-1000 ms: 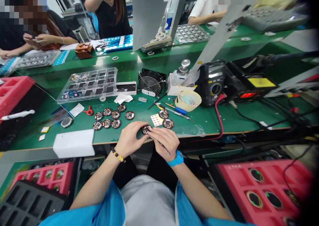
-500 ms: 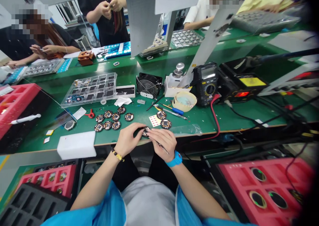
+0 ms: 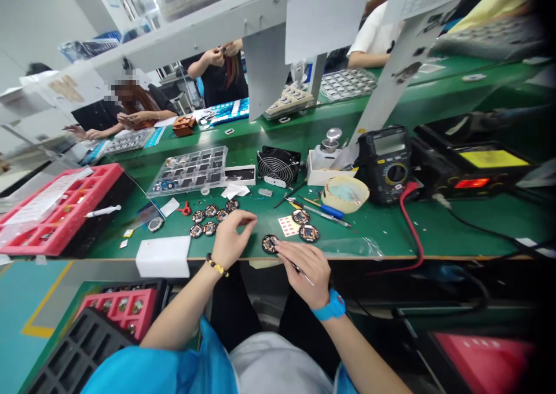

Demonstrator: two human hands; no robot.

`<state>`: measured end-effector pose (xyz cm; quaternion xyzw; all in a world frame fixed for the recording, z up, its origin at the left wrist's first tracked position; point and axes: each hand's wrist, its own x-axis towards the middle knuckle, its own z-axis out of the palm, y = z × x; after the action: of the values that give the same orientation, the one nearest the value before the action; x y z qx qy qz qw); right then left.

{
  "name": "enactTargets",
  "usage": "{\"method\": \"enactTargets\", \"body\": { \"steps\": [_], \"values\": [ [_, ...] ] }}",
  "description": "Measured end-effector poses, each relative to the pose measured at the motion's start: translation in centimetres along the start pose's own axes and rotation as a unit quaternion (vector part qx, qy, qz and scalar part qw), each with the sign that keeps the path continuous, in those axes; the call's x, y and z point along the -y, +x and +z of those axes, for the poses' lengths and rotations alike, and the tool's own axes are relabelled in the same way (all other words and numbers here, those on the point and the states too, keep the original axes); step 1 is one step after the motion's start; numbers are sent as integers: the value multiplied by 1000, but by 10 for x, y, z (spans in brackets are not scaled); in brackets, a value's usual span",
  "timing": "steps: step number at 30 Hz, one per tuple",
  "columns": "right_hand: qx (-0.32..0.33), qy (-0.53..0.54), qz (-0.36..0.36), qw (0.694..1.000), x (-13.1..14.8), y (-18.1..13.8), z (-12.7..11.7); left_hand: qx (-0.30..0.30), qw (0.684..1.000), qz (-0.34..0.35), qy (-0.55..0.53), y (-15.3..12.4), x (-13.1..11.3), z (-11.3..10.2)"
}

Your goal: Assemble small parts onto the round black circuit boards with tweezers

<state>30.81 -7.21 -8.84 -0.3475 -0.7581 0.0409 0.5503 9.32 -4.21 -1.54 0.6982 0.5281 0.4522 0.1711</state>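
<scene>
A round circuit board (image 3: pixel 269 243) lies near the bench's front edge. My right hand (image 3: pixel 306 269) is closed, its fingertips at the right rim of that board, and a thin metal tool (image 3: pixel 304 274) sticks out beneath its fingers. To the left, my left hand (image 3: pixel 232 237) is raised apart from this board, thumb and forefinger brought together; anything between the tips is too small to make out. Several similar round boards (image 3: pixel 211 228) lie just beyond and left of it. Two more boards (image 3: pixel 308 233) rest by a sheet of red-marked stickers (image 3: pixel 288 226).
Behind stand a clear compartment box (image 3: pixel 191 171), a small fan (image 3: pixel 278 165), a cream bowl (image 3: pixel 345 194) and a multimeter (image 3: pixel 388 156) with a red lead. White foam (image 3: pixel 163 256) overhangs the front edge. A red tray (image 3: pixel 61 208) sits left. Co-workers sit across the bench.
My left hand has let go of the round board and moved up and away from it. The board now lies on the bench by my right fingertips. The camera view has shifted.
</scene>
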Motion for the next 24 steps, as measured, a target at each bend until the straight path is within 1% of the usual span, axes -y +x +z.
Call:
{"method": "enactTargets", "body": {
  "steps": [2,3,4,5,6,8,10,11,12,14,15,17,19,21,23,24],
  "values": [
    [-3,2,5,1000,1,0,0,-53,996,38,67,34,12,-22],
    [-2,2,6,1000,1,1,0,-86,990,46,99,55,21,-34],
    [-1,2,6,1000,2,1,0,-103,986,39,127,77,31,-47],
    [1,1,5,1000,2,1,0,-102,984,16,148,100,42,-58],
    [1,1,5,1000,2,1,-1,-86,982,-13,166,122,54,-69],
    [2,0,7,1000,3,2,-2,-53,981,-36,181,157,72,-85],
    [3,3,12,1000,4,3,-3,-22,981,-42,190,178,82,-94],
    [5,7,15,1000,4,4,-3,-13,980,-39,193,182,82,-95],
    [8,10,18,1000,5,4,-3,-8,980,-35,197,182,79,-94],
    [11,15,25,1000,6,5,-5,-4,980,-16,197,166,64,-86],
    [11,18,30,999,7,5,-6,0,981,-2,193,152,53,-80],
    [1,33,42,999,8,6,-8,22,984,37,175,113,28,-63],
    [-13,59,64,996,9,6,-13,74,983,76,150,67,2,-41],
    [-29,84,97,991,8,6,-19,155,971,120,138,23,-17,-18],
    [-43,97,129,986,7,5,-25,205,955,157,143,-7,-25,2],
    [-51,99,139,984,7,5,-27,218,949,171,149,-15,-25,10]
  ]
}}
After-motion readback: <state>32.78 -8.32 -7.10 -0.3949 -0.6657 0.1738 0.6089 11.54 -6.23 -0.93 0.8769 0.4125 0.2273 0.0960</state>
